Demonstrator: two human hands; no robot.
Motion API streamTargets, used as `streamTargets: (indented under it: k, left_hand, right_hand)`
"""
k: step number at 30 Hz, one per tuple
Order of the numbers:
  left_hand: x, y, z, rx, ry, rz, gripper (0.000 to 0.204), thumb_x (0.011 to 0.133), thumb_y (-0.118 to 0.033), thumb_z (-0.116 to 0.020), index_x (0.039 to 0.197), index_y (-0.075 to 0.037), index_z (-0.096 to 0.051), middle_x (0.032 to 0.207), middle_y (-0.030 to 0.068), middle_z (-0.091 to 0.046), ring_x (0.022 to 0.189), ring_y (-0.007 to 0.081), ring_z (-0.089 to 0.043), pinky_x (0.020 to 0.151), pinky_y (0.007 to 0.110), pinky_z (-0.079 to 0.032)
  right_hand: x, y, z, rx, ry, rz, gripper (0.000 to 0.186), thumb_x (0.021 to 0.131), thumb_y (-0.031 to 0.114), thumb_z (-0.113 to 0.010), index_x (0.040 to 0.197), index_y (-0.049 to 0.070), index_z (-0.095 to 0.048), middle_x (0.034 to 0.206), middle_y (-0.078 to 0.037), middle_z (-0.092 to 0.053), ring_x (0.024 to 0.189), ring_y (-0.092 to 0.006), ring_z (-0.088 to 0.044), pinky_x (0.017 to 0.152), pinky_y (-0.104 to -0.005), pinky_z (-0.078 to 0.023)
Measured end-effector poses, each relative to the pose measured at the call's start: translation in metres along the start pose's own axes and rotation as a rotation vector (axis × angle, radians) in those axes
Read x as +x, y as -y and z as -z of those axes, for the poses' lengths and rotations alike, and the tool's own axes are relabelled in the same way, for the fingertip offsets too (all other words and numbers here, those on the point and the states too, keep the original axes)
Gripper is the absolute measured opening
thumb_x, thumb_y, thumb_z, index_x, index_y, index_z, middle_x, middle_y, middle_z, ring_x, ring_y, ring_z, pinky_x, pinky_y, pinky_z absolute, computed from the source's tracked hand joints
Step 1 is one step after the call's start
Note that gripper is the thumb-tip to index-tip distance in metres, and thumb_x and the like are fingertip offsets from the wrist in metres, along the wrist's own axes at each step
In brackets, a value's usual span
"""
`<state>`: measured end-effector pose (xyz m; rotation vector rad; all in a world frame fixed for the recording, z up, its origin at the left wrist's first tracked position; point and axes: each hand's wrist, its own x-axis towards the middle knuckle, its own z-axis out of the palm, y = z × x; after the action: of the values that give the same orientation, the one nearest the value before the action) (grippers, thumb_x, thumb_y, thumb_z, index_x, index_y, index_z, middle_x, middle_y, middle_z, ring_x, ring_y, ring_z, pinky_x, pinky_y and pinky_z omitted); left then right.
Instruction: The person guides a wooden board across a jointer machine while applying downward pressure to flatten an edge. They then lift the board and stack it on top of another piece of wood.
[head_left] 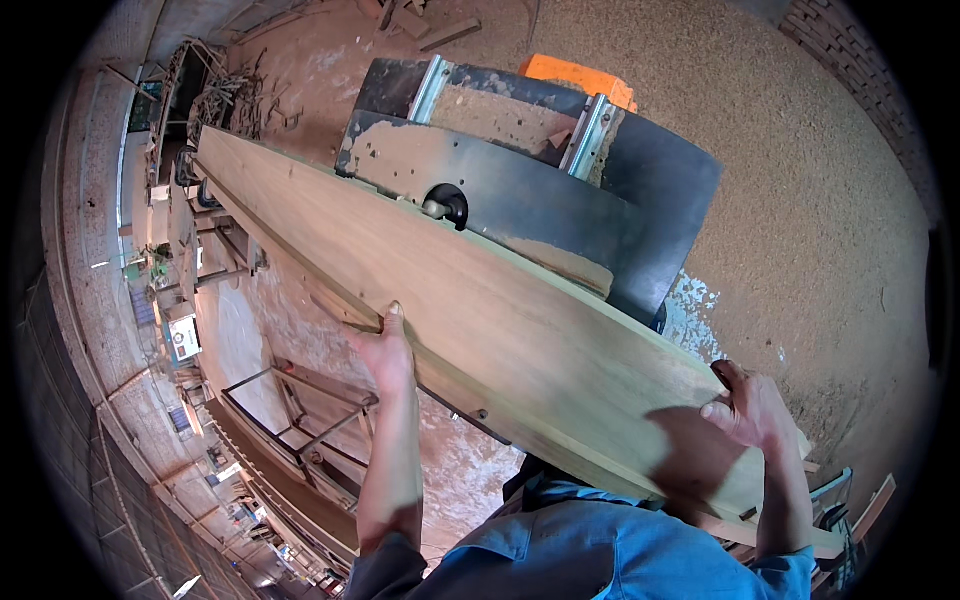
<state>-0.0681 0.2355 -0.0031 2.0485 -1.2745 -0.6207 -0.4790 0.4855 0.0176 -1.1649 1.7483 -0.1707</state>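
Observation:
A long, pale wooden panel [480,330] lies slantwise across the view, from the far left to the near right by my body. My left hand [386,348] grips its near edge around the middle, thumb on top and the other fingers out of sight beneath. Near the right end, my right hand [748,405] is closed over the far edge, fingers curled around it. The panel's far edge runs along a dark machine table [540,205], touching or close to a round metal cutter spindle [445,207] set in a black opening.
Two metal rails [592,136] are fixed on the machine table, with sawdust around them. Behind stands an orange block-like part [578,78]. A dark metal frame [300,415] stands on the floor to the left. Wood scraps [425,25] lie at the back, and sawdust [810,200] covers the floor.

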Motion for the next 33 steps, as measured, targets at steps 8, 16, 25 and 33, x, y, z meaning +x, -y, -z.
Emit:
streamTargets:
  k: [8,16,25,33]
  left_hand:
    - [-0.006,-0.008,0.002,0.014,0.019,-0.058,0.089,0.088,-0.008,-0.071,0.150,0.010,-0.010,0.151,0.0275,-0.029,0.137,0.0318,-0.036,0.116,0.038,-0.028]
    - [-0.003,0.005,0.003,0.005,0.012,-0.069,0.088,0.088,-0.006,-0.070,0.151,0.009,-0.010,0.151,0.0274,-0.030,0.137,0.0307,-0.036,0.116,0.038,-0.028]
    - [-0.007,-0.006,0.003,-0.036,0.023,-0.039,0.092,0.088,-0.014,-0.073,0.149,0.013,-0.011,0.150,0.0274,-0.032,0.136,0.0310,-0.037,0.115,0.038,-0.029]
    - [-0.001,0.006,0.003,-0.047,0.013,-0.022,0.090,0.087,-0.007,-0.072,0.150,0.010,-0.010,0.150,0.0277,-0.030,0.137,0.0319,-0.036,0.116,0.039,-0.028]
  right_hand:
    - [0.007,0.003,-0.010,-0.133,0.042,-0.063,0.076,0.075,0.076,-0.061,0.091,0.002,-0.063,0.078,-0.024,-0.064,0.079,-0.0452,-0.064,0.069,-0.0498,-0.051]
    - [0.009,0.004,-0.011,-0.107,0.055,-0.063,0.069,0.075,0.071,-0.065,0.088,0.002,-0.062,0.076,-0.023,-0.064,0.075,-0.0445,-0.063,0.067,-0.0494,-0.050]
    - [0.015,0.010,-0.012,-0.099,0.057,-0.050,0.070,0.076,0.071,-0.065,0.087,0.002,-0.062,0.077,-0.022,-0.064,0.076,-0.0427,-0.064,0.068,-0.0485,-0.051]
    - [0.015,0.011,-0.011,-0.086,0.045,-0.053,0.073,0.074,0.072,-0.066,0.088,0.000,-0.062,0.075,-0.023,-0.062,0.075,-0.0449,-0.063,0.066,-0.0477,-0.050]
